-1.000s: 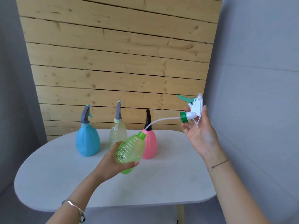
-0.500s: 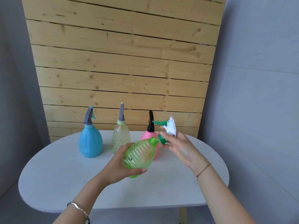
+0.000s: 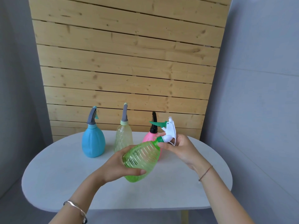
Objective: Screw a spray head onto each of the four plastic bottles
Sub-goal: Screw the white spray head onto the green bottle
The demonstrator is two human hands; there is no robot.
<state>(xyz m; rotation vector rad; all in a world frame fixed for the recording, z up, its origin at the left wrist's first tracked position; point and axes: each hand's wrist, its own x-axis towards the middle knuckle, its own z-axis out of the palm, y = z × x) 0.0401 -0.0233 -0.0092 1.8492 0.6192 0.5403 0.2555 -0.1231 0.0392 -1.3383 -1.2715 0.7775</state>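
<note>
The left hand (image 3: 119,165) was closed around the body of the green bottle (image 3: 142,160), held tilted above the surface (image 3: 64,175) with its long axis running from 7 o'clock at the base to 1 o'clock at the neck. The right hand (image 3: 182,147) pinched the spray head (image 3: 168,131) at its green collar, seated at the neck, directly at the 1 o'clock end. Judged from this alignment, threading required rotation about that axis. Three bottles (image 3: 123,136) standing behind already carried heads.
</note>
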